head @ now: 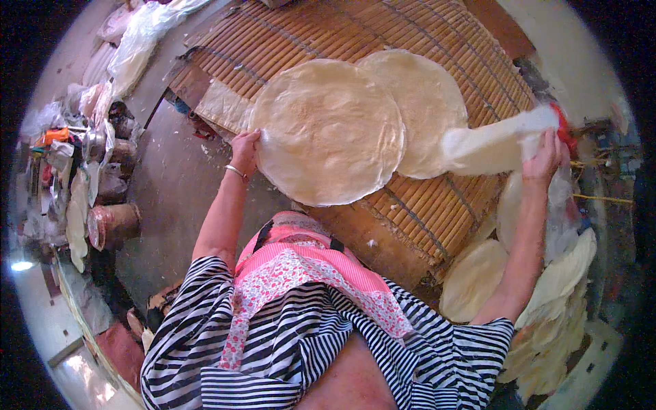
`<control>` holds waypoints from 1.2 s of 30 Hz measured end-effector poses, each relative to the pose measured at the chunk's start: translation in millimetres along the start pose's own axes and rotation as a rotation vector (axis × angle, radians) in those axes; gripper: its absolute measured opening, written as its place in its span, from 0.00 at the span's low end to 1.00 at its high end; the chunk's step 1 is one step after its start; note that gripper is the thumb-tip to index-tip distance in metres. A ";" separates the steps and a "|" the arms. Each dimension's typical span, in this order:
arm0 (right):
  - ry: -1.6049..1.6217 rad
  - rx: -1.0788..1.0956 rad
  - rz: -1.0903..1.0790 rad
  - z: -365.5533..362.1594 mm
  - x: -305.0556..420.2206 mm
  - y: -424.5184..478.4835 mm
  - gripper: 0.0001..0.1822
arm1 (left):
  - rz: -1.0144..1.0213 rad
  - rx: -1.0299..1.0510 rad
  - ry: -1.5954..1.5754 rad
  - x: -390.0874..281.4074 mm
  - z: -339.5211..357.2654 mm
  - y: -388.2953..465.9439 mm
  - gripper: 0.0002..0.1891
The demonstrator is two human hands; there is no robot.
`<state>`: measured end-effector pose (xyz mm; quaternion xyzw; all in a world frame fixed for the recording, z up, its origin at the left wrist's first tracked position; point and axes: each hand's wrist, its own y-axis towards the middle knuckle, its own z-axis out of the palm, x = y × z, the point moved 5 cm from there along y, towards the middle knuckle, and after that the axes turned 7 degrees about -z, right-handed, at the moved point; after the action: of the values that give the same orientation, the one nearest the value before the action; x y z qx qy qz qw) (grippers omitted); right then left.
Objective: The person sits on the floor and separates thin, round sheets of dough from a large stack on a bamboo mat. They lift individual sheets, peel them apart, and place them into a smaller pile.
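Before me a large, thin, round pale sheet (pixel 328 133) lies over the near edge of a slatted bamboo mat (pixel 425 215). My left hand (pixel 247 151) pinches its left rim between thumb and fingers. Partly beneath it, a second round sheet (pixel 425 102) rests on the mat. My right hand (pixel 546 156) is at the right end of a long pale piece (pixel 487 143), blurred, which reaches across to the second sheet; whether it is a folded sheet or something else, I cannot tell. Something red (pixel 564 130) shows just beyond that hand.
Stacked pale sheets (pixel 553 318) stand at the lower right, beside another round sheet (pixel 474 282). Plastic bags, a cylindrical container (pixel 113 223) and mixed items crowd the left side. A flat pale piece (pixel 223 105) lies at the mat's left corner.
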<state>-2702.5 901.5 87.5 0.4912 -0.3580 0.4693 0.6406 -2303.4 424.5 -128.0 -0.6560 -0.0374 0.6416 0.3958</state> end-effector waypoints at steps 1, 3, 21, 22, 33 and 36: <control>-0.041 0.087 0.000 22.5 38.5 -9.4 0.14 | -0.011 0.048 -0.043 0.5 14.2 4.9 0.06; -0.169 0.187 -0.046 65.6 68.1 -34.7 0.15 | -0.028 0.153 -0.049 2.7 24.7 15.6 0.05; -0.653 1.424 -0.042 219.0 -113.3 -359.5 0.08 | -0.407 0.687 -0.418 -11.7 14.1 -16.0 0.21; -0.642 1.466 -0.042 220.6 -109.0 -358.3 0.07 | -0.408 0.725 -0.385 -16.5 15.4 -19.3 0.20; -0.899 0.962 -0.362 320.5 -79.9 -363.3 0.13 | -0.486 0.948 -0.212 -48.3 22.3 -31.2 0.16; -0.955 0.923 -0.366 326.4 -94.4 -365.1 0.10 | -0.472 0.941 -0.111 -43.4 17.7 -21.1 0.15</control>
<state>-2382.4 534.7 -21.1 0.9193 -0.2758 0.1901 0.2067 -2316.7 423.1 -78.4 -0.3462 0.0870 0.5162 0.7785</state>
